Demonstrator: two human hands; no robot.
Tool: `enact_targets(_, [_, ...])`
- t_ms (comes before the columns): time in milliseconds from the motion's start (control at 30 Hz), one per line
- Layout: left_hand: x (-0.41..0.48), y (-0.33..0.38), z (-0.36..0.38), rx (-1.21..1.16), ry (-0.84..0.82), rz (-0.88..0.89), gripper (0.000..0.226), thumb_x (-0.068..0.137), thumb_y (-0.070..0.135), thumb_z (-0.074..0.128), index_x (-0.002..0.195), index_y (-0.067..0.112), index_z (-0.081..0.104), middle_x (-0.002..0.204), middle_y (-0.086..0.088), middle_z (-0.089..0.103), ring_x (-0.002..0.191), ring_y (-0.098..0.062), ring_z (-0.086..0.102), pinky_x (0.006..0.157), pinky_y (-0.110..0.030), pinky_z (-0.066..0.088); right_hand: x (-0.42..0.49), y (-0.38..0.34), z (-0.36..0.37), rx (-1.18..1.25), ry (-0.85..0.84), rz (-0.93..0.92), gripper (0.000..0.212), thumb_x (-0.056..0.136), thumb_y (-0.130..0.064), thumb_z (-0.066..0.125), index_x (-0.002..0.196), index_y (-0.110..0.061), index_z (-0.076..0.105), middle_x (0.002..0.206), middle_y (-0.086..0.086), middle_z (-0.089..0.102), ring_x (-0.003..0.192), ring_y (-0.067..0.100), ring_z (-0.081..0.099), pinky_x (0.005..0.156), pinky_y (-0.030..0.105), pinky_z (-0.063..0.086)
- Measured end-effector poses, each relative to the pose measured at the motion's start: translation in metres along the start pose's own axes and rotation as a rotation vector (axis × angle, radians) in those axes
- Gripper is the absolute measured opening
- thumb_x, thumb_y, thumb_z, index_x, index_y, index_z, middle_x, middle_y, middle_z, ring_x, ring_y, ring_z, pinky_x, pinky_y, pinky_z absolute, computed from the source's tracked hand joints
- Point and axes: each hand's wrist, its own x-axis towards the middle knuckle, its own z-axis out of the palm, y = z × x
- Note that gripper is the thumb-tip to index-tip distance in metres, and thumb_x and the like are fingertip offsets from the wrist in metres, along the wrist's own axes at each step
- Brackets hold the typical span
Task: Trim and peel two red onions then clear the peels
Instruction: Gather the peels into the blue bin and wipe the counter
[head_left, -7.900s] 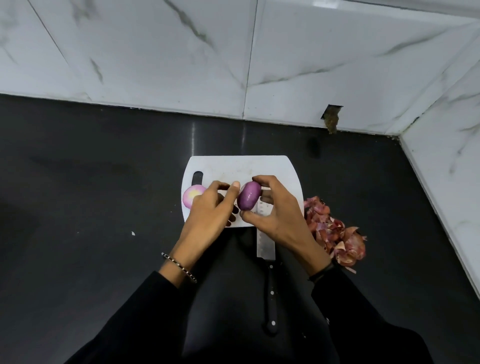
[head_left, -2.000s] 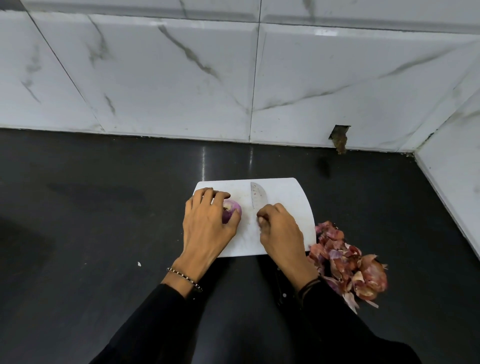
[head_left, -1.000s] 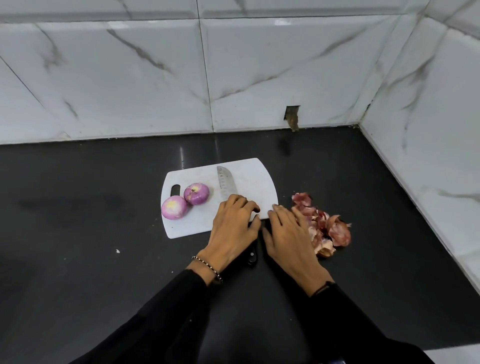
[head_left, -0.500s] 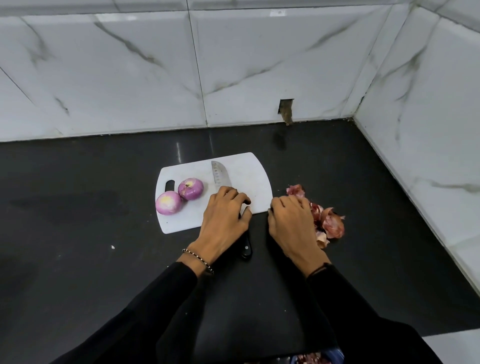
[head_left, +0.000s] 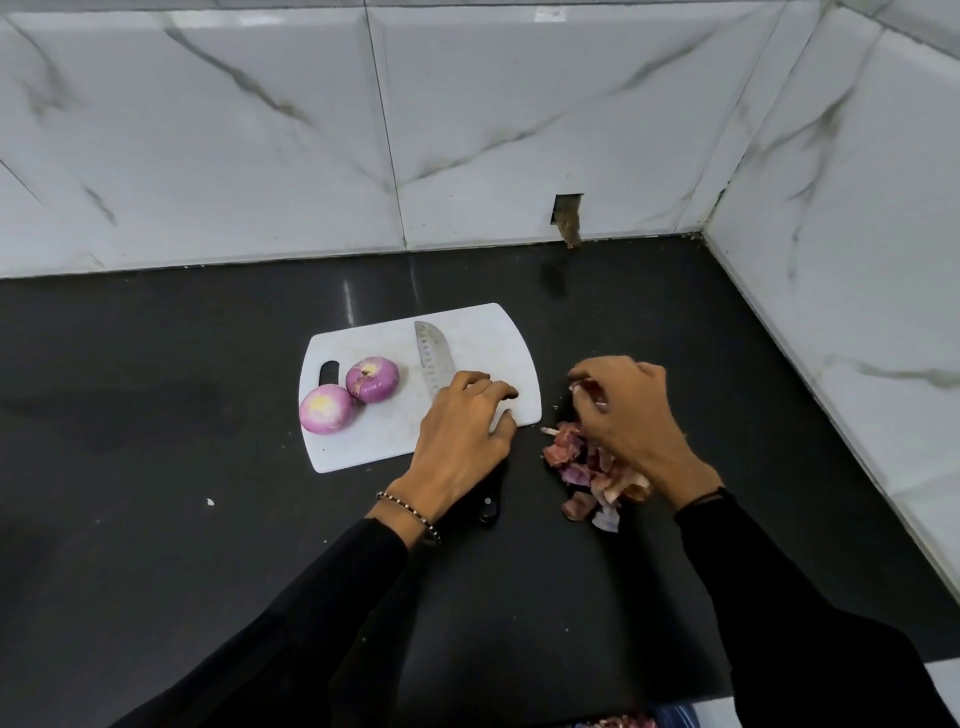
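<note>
- We see two peeled red onions touching each other at the left end of the white cutting board, beside its handle slot.
- A knife lies across the middle of the board, tip pointing to the far edge and black handle past the near edge.
- The left hand rests palm-down on the board's near right corner, over the knife. Its fingers are loosely bent with tips on the board, and we see nothing gripped.
- The red onion peels lie heaped on the black countertop, just right of the board.
- The right hand hovers over that heap, fingers curled in, pinching a few peels.
</note>
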Motion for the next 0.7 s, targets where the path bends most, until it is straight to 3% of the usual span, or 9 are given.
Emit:
enact_targets(67, [0.005,0.01,0.004,-0.058,-0.05,-0.004,0.038,0.1,0.027,0.051,0.137,0.023,0.056,0.142,0.001,0.052,0.139,-0.013,0.036,0.106,-0.035,0.041,0.006,0.01,-0.008,0.1,-0.049,0.029,0.027,0.096,-0.019,0.057,0.121,-0.019,0.069,0.131,-0.003,0.065,0.133,0.015,0.051,0.116,0.042,0.03])
enact_targets(200, [0.02,0.025,0.019,-0.058,-0.163,0.027,0.054,0.104,0.03,0.043,0.155,0.019,0.03,0.16,-0.006,0.034,0.149,-0.018,0.025,0.119,-0.033,0.023,0.003,0.018,-0.015,0.24,-0.336,0.091,0.039,0.105,-0.022,0.043,0.143,-0.022,0.054,0.155,-0.004,0.043,0.148,0.01,0.027,0.117,0.023,0.017])
enact_targets(300, [0.027,0.025,0.028,0.021,-0.267,0.108,0.057,0.106,0.027,0.036,0.158,0.014,0.019,0.164,-0.009,0.026,0.154,-0.017,0.011,0.125,-0.034,0.004,-0.011,0.022,-0.016,0.304,-0.396,0.119,0.04,0.107,-0.023,0.038,0.143,-0.027,0.053,0.154,-0.011,0.042,0.144,-0.001,0.026,0.117,0.021,0.019])
enact_targets(400, [0.02,0.026,0.031,0.027,-0.307,0.175,0.05,0.106,0.022,0.032,0.155,0.014,0.029,0.163,-0.01,0.027,0.154,-0.015,0.008,0.123,-0.029,-0.005,-0.025,0.022,-0.025,0.388,-0.373,0.164,0.038,0.107,-0.022,0.038,0.137,-0.033,0.059,0.14,-0.02,0.047,0.134,-0.005,0.038,0.108,0.014,0.028])
enact_targets(467, [0.016,0.028,0.031,-0.033,-0.254,0.157,0.048,0.106,0.02,0.034,0.154,0.014,0.033,0.162,-0.01,0.029,0.154,-0.015,0.011,0.121,-0.024,-0.004,-0.033,0.024,-0.033,0.47,-0.303,0.208,0.039,0.105,-0.02,0.039,0.13,-0.037,0.064,0.136,-0.022,0.054,0.124,-0.007,0.049,0.103,0.011,0.032])
enact_targets(567, [0.016,0.03,0.032,-0.14,-0.238,0.125,0.048,0.107,0.023,0.035,0.154,0.014,0.032,0.16,-0.007,0.035,0.153,-0.015,0.015,0.121,-0.024,0.005,-0.043,0.03,-0.045,0.568,-0.211,0.31,0.037,0.104,-0.025,0.039,0.122,-0.042,0.067,0.128,-0.027,0.059,0.12,-0.008,0.051,0.103,0.022,0.038])
enact_targets(700, [0.02,0.041,0.039,-0.225,-0.277,0.057,0.052,0.108,0.042,0.031,0.155,0.021,0.032,0.161,0.001,0.032,0.152,-0.009,0.016,0.119,-0.028,0.017,-0.061,0.036,-0.054,0.491,-0.253,0.344,0.033,0.104,-0.027,0.046,0.132,-0.037,0.059,0.127,-0.022,0.056,0.122,0.003,0.051,0.093,0.015,0.037])
